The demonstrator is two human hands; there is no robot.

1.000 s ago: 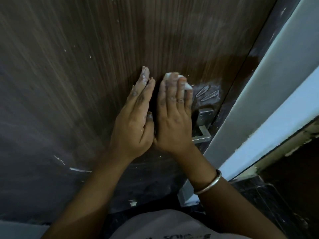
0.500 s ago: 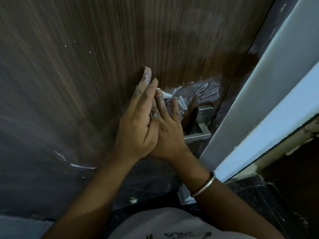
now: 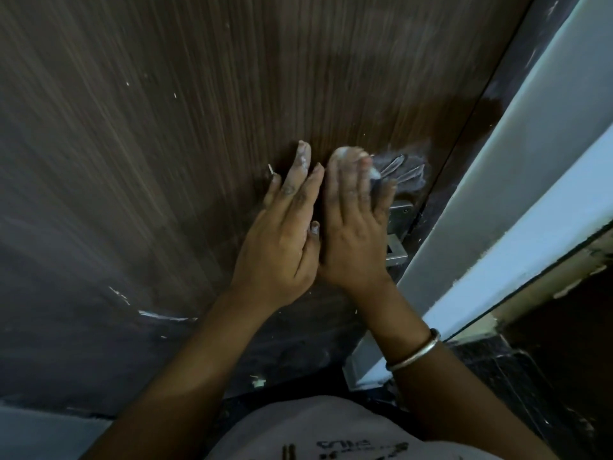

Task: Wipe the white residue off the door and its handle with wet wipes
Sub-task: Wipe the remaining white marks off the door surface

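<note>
A dark wood-grain door fills most of the frame, with a pale jamb running down the right side and dark floor at lower right. Both hands lie at centre frame. The left hand rests flat on the door, fingers straight and holding nothing. Just to its right, the right hand also has straight fingers, and its grip is not curled round anything: it presses the wipe flat against the wood. The wipe shows only as a blurred white edge past the fingertips, just left of the smeared residue at right of centre. The metal handle sits below that smear, half hidden by the right hand. More white streaks lie at lower left. The wipe looks thin, soft, limp and damp, so it will likely bunch or slide under the palm. It is probably best worked under flat fingers on the door, then wrapped round the lever by its middle. Half a second ago the right hand sat lower and was tucked against the left, leaving the smear more exposed. Now it is higher and further right, covering part of the smear and more of the handle, while the left hand has hardly shifted.
</note>
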